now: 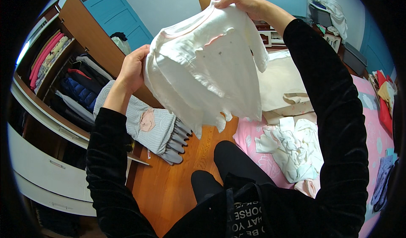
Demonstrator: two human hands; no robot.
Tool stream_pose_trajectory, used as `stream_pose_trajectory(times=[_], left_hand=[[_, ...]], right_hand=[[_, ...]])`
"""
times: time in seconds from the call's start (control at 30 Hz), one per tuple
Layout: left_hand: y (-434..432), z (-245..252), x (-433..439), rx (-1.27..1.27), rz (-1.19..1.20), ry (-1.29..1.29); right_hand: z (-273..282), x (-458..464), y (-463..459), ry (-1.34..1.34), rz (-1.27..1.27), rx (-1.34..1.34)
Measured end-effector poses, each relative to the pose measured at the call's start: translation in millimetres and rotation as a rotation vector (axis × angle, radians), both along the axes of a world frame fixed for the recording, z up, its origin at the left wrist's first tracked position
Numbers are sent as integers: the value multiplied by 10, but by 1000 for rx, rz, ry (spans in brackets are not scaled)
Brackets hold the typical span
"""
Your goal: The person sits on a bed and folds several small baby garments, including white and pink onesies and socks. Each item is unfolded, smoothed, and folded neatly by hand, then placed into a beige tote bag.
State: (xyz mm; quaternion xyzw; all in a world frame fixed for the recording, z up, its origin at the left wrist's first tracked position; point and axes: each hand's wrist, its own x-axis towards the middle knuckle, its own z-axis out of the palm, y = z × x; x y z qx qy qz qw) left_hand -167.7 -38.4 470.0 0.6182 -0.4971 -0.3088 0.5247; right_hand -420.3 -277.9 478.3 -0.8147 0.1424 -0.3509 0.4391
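A small white long-sleeved top (pixel 203 63) hangs stretched between my two hands, above the wooden floor. It has pink trim at the neckline and a few dark dots on the front. My left hand (pixel 133 66) grips one shoulder, fingers partly hidden behind the cloth. The other shoulder is pinched by my right hand (pixel 239 1), which is higher and farther away. Below and to the right, a crumpled pile of white baby clothes (pixel 295 149) lies on a pink floral bedspread (pixel 269 171).
An open wardrobe (pixel 60 76) with hanging clothes and folded bedding stands on the left. Beside it is a grey patterned cover with a ruffled edge (pixel 152 127). A beige fabric storage box (pixel 279 82) sits on the bed. Blue plastic drawers (pixel 282 1) stand at the back.
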Motion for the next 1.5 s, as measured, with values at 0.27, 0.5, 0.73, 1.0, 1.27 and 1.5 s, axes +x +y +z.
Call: stream_pose_trajectory(times=[0.27,0.5,0.73,1.0,1.27,1.5], left_hand=[[20,-12,-320,-219,8,-425],[-79,16,13,-307,-15,-246],[-151,-53,-67,-266,20,-92],[-110,42,-79,-131,124,-64],[-47,138,49,-48,121,-148],[-20,102,198,-54,65,-239]], right_hand=[[31,-55,54,-38,-36,53],[106,-176,520,-22,-4,5],[115,-137,366,-10,-49,-88],[133,-161,436,100,-156,-147],[119,-129,519,211,-194,-244],[26,-103,539,195,-168,-274]])
